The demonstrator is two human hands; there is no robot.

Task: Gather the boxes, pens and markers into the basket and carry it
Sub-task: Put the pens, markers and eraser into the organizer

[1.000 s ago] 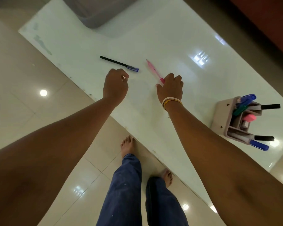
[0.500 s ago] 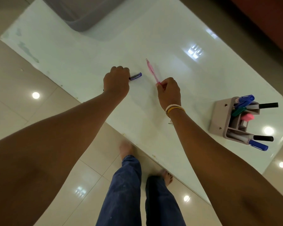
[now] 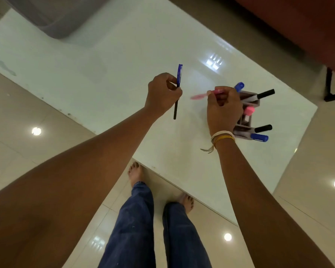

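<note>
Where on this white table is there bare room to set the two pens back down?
Bare table lies between the grey basket and the left hand, and along the near edge under both forearms. It is crowded by the marker holder, beneath the right hand.

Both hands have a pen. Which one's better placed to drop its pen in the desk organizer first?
Right, probably. The right hand pinches the pink pen directly over the grey organizer. The left hand holds the black pen with the blue cap farther left over bare table.
</note>
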